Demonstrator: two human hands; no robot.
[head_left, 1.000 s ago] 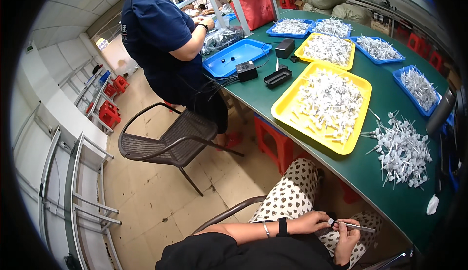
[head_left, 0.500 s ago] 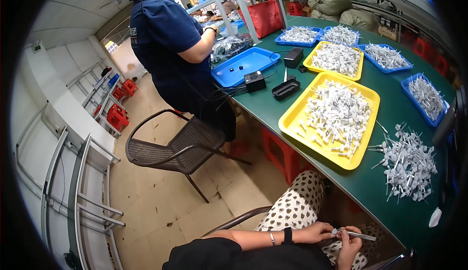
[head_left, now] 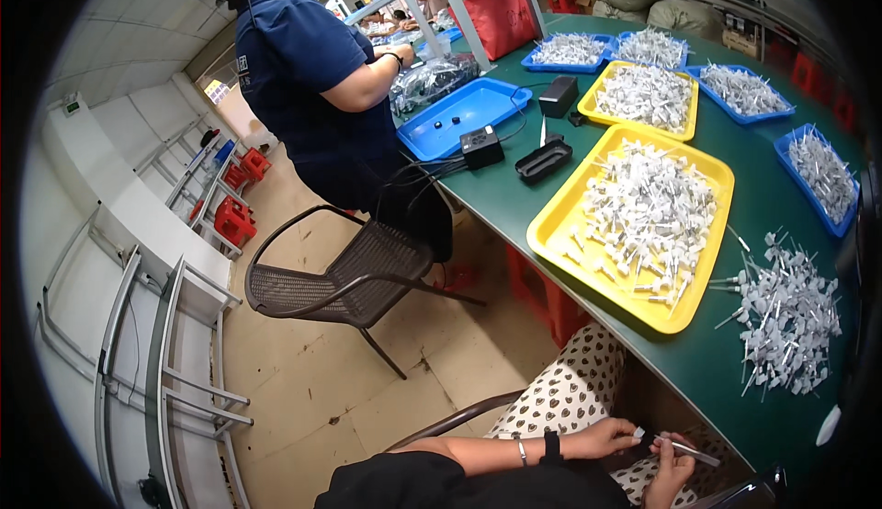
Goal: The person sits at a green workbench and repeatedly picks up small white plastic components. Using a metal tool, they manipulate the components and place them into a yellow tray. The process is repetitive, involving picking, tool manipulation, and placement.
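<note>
Both my hands rest over my lap, below the edge of the green table point(head_left: 735, 362). My left hand point(head_left: 611, 437) pinches one end of a thin grey-white stick part point(head_left: 691, 453), with a small dark bit at its fingertips. Under the part, my right hand point(head_left: 669, 474) is closed on it as well. Nearest on the table is a loose heap of similar small grey-white parts point(head_left: 788, 311). A yellow tray point(head_left: 560, 224) filled with white parts lies just beyond that.
A person in a dark blue shirt point(head_left: 317, 77) stands at the table's far left by a blue tray point(head_left: 459, 109). More blue and yellow trays of parts sit further back. A dark mesh chair point(head_left: 354, 265) stands on the floor, with white metal racks point(head_left: 156, 344) at left.
My hands stay together in my lap on the thin part. The view has swung a little, so the table and trays sit lower and further right in the picture.
</note>
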